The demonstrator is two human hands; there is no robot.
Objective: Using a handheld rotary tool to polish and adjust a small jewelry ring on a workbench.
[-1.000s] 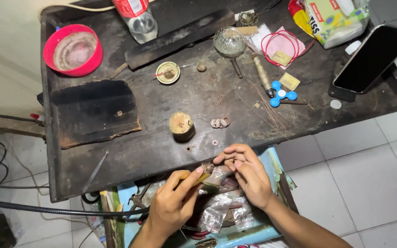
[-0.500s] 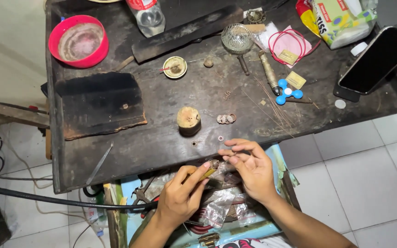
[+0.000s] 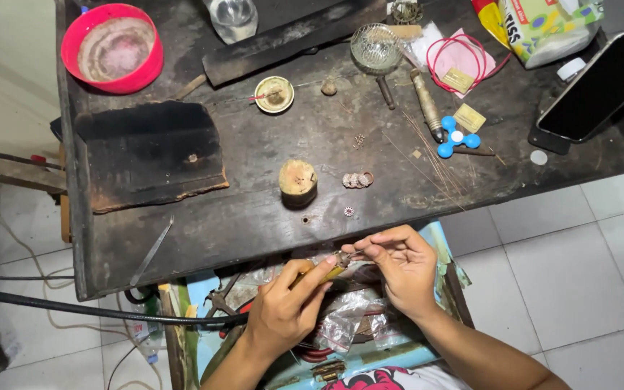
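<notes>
So I'm standing right by this dark, scorched wooden workbench and the person is hunched at its near edge. The left hand is curled tight around a small yellowish-handled tool, with the tip pointing up and right. The right hand has thumb and forefinger pinched together on some tiny metal piece, too small for me to make out, with the other fingers loosely bent. Tool tip and tiny piece meet just off the bench edge, over an open drawer full of crumpled clear plastic bags.

On the bench just beyond the hands there's a short round wooden stump, a little row of small metal rings beside it and one tiny toothed ring closer in. Further back sit a red plastic bowl, a blue fidget spinner and a black phone propped at the right.
</notes>
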